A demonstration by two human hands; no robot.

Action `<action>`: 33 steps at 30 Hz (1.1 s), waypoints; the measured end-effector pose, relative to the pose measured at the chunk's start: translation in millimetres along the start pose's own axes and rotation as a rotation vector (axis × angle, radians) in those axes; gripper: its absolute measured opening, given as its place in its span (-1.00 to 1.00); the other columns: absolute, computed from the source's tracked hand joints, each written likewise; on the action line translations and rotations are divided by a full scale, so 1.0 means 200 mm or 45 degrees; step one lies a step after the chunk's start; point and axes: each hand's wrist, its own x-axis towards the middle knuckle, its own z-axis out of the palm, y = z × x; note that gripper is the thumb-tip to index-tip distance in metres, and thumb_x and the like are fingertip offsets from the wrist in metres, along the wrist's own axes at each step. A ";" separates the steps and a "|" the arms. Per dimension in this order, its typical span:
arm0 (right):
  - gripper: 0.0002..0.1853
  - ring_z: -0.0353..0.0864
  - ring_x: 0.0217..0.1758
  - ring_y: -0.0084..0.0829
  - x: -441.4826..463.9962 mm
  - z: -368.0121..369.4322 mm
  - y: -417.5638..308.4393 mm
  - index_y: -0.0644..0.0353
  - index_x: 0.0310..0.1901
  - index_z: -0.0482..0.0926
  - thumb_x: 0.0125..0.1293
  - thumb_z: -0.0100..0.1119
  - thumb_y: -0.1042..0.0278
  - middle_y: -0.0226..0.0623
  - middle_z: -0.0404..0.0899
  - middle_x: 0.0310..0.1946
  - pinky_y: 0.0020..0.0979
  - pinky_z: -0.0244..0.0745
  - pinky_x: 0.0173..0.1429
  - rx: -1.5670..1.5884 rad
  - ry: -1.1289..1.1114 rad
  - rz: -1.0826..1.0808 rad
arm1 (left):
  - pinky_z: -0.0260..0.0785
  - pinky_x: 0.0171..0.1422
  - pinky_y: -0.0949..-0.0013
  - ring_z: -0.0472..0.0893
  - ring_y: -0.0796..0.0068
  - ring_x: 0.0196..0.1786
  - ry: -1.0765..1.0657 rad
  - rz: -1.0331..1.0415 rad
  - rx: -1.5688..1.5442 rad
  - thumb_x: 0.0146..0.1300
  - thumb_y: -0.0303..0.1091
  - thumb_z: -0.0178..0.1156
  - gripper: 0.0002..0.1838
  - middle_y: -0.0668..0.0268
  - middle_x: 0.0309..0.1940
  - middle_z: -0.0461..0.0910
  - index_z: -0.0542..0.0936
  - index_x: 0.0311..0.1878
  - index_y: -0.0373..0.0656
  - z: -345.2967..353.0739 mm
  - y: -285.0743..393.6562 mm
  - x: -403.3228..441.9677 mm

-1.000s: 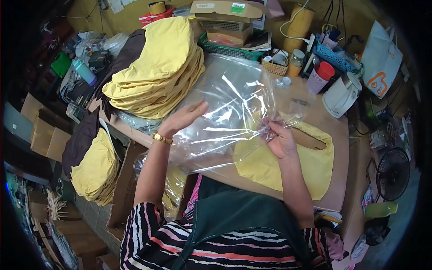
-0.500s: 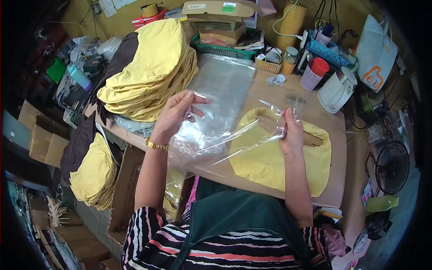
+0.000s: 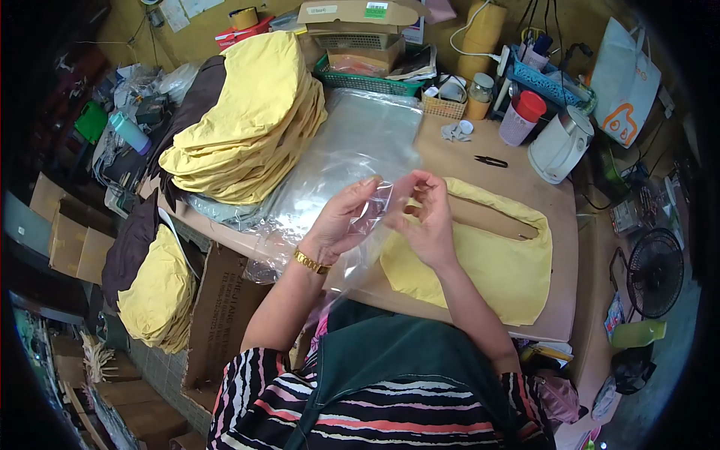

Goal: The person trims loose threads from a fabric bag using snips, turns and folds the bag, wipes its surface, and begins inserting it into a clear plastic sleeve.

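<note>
A clear plastic bag [image 3: 361, 264] hangs between my hands above the table. My left hand [image 3: 346, 221], with a gold watch on its wrist, pinches the bag between thumb and fingers. Close by on the right, my right hand [image 3: 429, 221] has curled fingers closed at the bag's edge; the exact fingertip contact is hard to see. A yellow cloth piece with a long handle slot [image 3: 487, 277] lies flat on the table, partly behind my right hand and forearm. Beyond my left hand is a pile of clear plastic bags [image 3: 371, 124].
A tall stack of yellow cloth pieces [image 3: 240, 127] stands at the back left. Black thread snips [image 3: 491, 160] lie on the table [image 3: 457, 161]. An electric kettle [image 3: 559, 146], a red-lidded cup [image 3: 523, 120] and a green basket [image 3: 367, 84] line the far edge. An open carton [image 3: 217, 322] stands below left.
My hands have come together from wide apart, the left moving right and the right moving left. The stretched plastic bag is now bunched between them, and the snips are uncovered.
</note>
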 end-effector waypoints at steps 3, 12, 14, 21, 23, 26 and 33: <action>-0.72 0.62 -0.20 -0.51 0.05 -0.09 0.04 0.32 -0.09 0.47 0.20 0.33 0.59 -0.25 0.61 -0.21 -0.53 0.53 -0.12 0.297 0.007 0.214 | 0.30 0.43 0.19 0.47 0.21 0.30 -0.214 -0.092 -0.391 0.45 -0.06 0.03 -0.49 0.04 0.27 0.44 0.38 0.27 -0.26 0.03 -0.02 -0.03; -0.96 0.64 -0.32 -0.51 0.07 -0.44 0.17 0.21 -0.22 0.45 0.38 0.11 0.51 -0.26 0.64 -0.32 -0.49 0.56 -0.27 0.540 0.221 0.185 | 0.55 0.20 0.09 0.45 -0.05 0.30 -0.110 0.225 -0.642 0.52 -0.06 -0.15 -0.44 -0.09 0.40 0.23 0.24 0.37 -0.30 -0.35 0.08 -0.09; -0.96 0.66 -0.19 -0.41 0.06 -0.56 0.20 0.14 -0.16 0.44 0.43 0.07 0.43 -0.23 0.65 -0.18 -0.38 0.60 -0.11 0.877 0.167 0.262 | 0.68 0.02 0.16 0.50 -0.10 0.23 -0.170 0.410 -0.414 0.53 -0.10 -0.18 -0.41 -0.18 0.38 0.21 0.13 0.40 -0.39 -0.30 0.20 -0.15; -0.80 0.56 0.13 -0.22 0.01 -0.55 0.12 0.15 0.01 0.50 0.40 0.10 0.37 -0.09 0.56 0.10 -0.11 0.49 0.25 1.332 0.193 0.475 | 0.72 -0.11 0.26 0.53 -0.12 0.19 -0.197 0.360 -0.310 0.55 -0.11 -0.25 -0.39 -0.24 0.38 0.18 0.07 0.40 -0.46 -0.28 0.29 -0.16; -0.75 0.61 0.08 -0.17 0.01 -0.55 0.13 0.27 0.02 0.51 0.42 0.08 0.33 -0.08 0.61 0.03 -0.05 0.55 0.18 1.593 0.231 0.581 | 0.71 -0.10 0.25 0.52 -0.12 0.20 -0.264 0.356 -0.343 0.55 -0.11 -0.25 -0.40 -0.23 0.37 0.19 0.10 0.40 -0.44 -0.29 0.29 -0.16; -0.65 0.63 -0.02 -0.17 0.00 -0.53 0.15 0.32 0.01 0.51 0.40 0.12 0.18 -0.10 0.63 -0.10 -0.06 0.55 0.16 1.581 0.098 0.489 | 0.68 -0.08 0.22 0.51 -0.12 0.22 -0.196 0.369 -0.318 0.55 -0.11 -0.24 -0.44 -0.21 0.37 0.22 0.19 0.37 -0.41 -0.27 0.28 -0.17; -0.53 0.61 -0.23 -0.38 0.07 -0.38 -0.01 0.30 0.00 0.52 0.29 0.27 0.03 -0.22 0.61 -0.27 -0.30 0.57 0.02 1.540 -0.236 0.616 | 0.66 0.01 0.17 0.56 -0.08 0.17 -0.059 0.335 -0.193 0.53 -0.12 -0.20 -0.53 -0.22 0.34 0.26 0.51 0.12 -0.33 -0.27 0.28 -0.17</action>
